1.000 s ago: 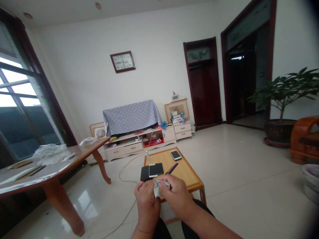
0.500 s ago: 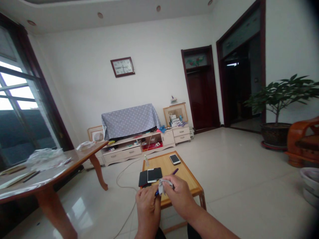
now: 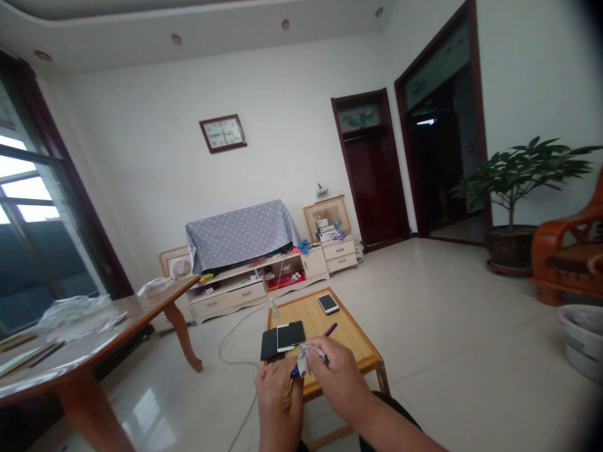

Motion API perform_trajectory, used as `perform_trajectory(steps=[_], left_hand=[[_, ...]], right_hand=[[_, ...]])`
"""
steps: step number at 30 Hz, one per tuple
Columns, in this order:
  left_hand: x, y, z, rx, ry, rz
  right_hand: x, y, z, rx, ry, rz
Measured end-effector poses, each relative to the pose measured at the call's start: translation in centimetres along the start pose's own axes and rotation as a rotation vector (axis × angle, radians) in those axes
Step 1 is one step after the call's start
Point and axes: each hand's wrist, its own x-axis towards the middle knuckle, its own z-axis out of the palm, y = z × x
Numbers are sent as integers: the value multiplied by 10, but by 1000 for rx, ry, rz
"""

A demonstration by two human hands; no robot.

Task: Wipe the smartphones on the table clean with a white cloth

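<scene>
My left hand (image 3: 279,392) is closed around the lower end of a slim purple-blue pen (image 3: 332,329). Pinched in my right hand (image 3: 340,376) is a pale grey cloth (image 3: 306,358), wrapped around the middle of that pen. The pen slants up to the right, its far tip showing past my right knuckles. Just beyond my hands, on a small wooden table (image 3: 351,333), lies a white-framed phone (image 3: 291,336) on or against a dark case (image 3: 269,344). Another white phone (image 3: 328,304) rests near the table's far edge.
A small clear bottle (image 3: 274,307) stands at the small table's far left corner. To the left, a larger table (image 3: 141,301) holds plastic bags (image 3: 78,317). A cable (image 3: 223,355) runs across the floor. A wooden armchair (image 3: 556,251) and a bucket (image 3: 584,345) are at right.
The whole view has shifted slightly, with the room sliding left. My hands keep their hold on the pen and cloth; the cloth sits a little differently around the pen.
</scene>
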Motion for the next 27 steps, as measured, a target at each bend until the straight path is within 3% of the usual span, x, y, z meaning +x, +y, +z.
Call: perform_trajectory(steps=[4, 7, 12, 17, 20, 22, 24, 27], left_hand=[[-4, -3, 2, -103, 37, -80], [-6, -4, 7, -277, 8, -243], [2, 1, 11, -581, 16, -535], [10, 7, 7, -749, 74, -629], [8, 4, 8, -751, 85, -630], [7, 0, 9, -644, 81, -580], [8, -3, 7, -439, 78, -438], [10, -4, 0, -52, 77, -90]], right_hand=[[19, 16, -16, 83, 157, 109], [38, 35, -32, 135, 269, 209], [34, 43, -31, 222, 265, 282], [23, 43, -23, 244, 216, 252], [23, 48, -22, 285, 218, 323], [24, 51, -22, 380, 205, 403], [26, 50, -22, 524, 172, 475], [30, 48, -26, 713, 144, 572]])
